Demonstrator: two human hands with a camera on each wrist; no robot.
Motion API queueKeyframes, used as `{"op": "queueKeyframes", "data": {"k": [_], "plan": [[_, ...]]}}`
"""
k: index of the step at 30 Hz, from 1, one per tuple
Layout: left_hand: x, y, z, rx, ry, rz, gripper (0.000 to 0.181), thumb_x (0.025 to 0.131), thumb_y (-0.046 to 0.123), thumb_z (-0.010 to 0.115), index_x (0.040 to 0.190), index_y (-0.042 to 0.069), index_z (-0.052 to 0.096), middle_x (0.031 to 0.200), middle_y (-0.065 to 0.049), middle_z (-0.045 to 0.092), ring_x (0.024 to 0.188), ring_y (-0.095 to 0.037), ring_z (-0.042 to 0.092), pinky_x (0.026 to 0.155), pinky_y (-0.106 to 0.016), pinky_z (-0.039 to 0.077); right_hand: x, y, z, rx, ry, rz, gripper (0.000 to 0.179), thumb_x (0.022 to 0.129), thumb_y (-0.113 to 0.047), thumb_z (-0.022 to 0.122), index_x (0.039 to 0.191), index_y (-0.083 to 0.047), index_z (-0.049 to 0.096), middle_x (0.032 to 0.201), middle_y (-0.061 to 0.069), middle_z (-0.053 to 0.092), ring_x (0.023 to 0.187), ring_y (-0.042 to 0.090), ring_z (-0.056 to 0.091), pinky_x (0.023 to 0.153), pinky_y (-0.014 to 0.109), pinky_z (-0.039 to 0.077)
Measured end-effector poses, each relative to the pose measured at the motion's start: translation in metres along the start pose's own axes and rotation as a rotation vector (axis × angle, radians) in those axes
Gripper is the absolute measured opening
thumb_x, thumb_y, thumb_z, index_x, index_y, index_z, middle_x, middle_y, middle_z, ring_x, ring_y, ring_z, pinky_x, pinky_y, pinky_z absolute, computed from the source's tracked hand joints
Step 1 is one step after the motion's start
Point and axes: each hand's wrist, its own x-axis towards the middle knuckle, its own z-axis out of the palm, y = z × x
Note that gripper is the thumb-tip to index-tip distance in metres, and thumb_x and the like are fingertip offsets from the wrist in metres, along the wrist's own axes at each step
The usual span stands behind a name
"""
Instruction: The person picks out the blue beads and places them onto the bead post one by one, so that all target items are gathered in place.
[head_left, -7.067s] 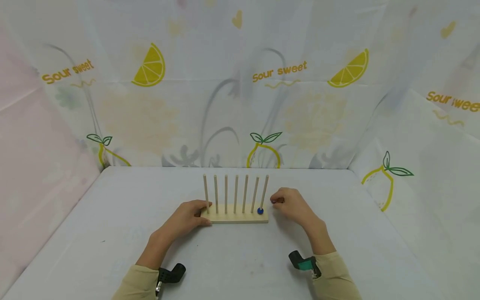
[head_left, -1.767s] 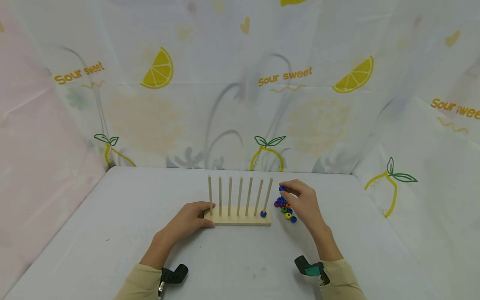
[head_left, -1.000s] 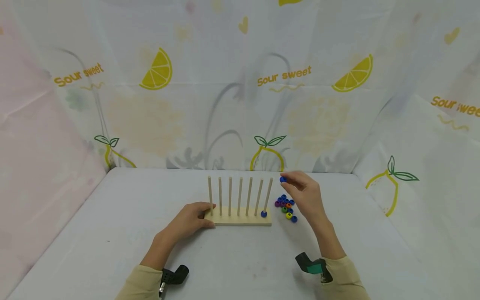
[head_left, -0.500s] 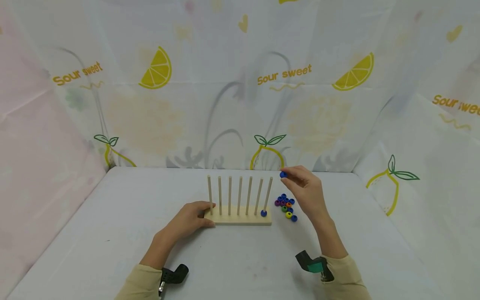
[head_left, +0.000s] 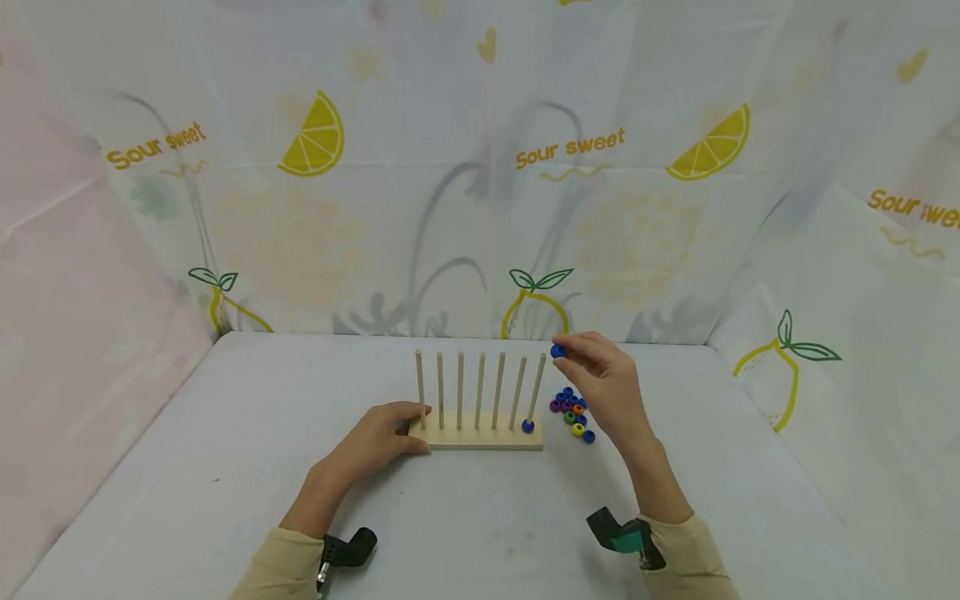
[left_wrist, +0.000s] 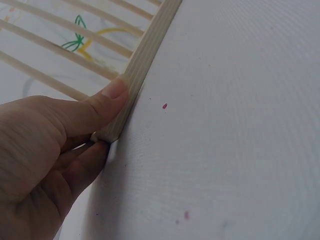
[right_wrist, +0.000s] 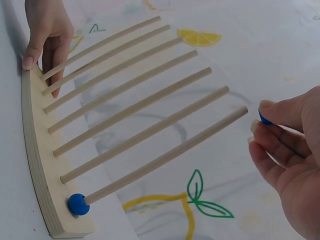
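**While the left hand (head_left: pixel 382 435) grips the wooden peg rack (head_left: pixel 480 443), the right hand (head_left: pixel 606 382) holds a blue bead (head_left: pixel 557 351) beside the end peg (head_left: pixel 537 387)**

Because the bead sits just right of the end peg's tip in the head view, at nearly the same height, the short gap between those two seems to be the relation that counts. The right wrist view agrees: the peg slants up toward the bead at right of frame, and its tip is apart from it. Which way the bead's hole points cannot be told, since thumb and fingertips cover most of it.

The rack stands at lower centre of the head frame, its base running left to right, its seven pegs rising from it. The left hand clasps the base's left end between thumb and fingers; the right hand, pinching the bead, is far nearer the end peg. A second blue bead (head_left: pixel 528 427) sits at that peg's foot. Loose coloured beads (head_left: pixel 566 407) lie in a cluster just right of the rack, below the right hand.
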Motion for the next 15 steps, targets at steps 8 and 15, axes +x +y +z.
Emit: {"op": "queueKeyframes", "data": {"k": [8, 15], "plan": [[0.0008, 0.0013, -0.0002, -0.005, -0.005, -0.003, 0.052, 0.082, 0.026, 0.081, 0.131, 0.015, 0.066, 0.136, -0.005, 0.064, 0.133, -0.028, 0.054, 0.106, -0.048, 0.047, -0.0011, -0.0001, 0.0049, 0.018, -0.033, -0.020, 0.026, 0.092, -0.003, 0.069, 0.117, -0.003, 0.072, 0.109, 0.011, 0.067, 0.101, 0.003, 0.063, 0.095, 0.014, 0.052], [0.0010, 0.0018, -0.0001, 0.004, -0.003, -0.017, 0.055, 0.081, 0.025, 0.082, 0.132, 0.013, 0.065, 0.136, -0.008, 0.064, 0.131, -0.028, 0.055, 0.105, -0.048, 0.047, -0.0010, -0.0003, 0.0097, 0.022, -0.027, -0.048, 0.026, 0.091, -0.001, 0.070, 0.116, -0.003, 0.072, 0.107, 0.010, 0.067, 0.100, 0.006, 0.063, 0.095, 0.017, 0.053]]}}
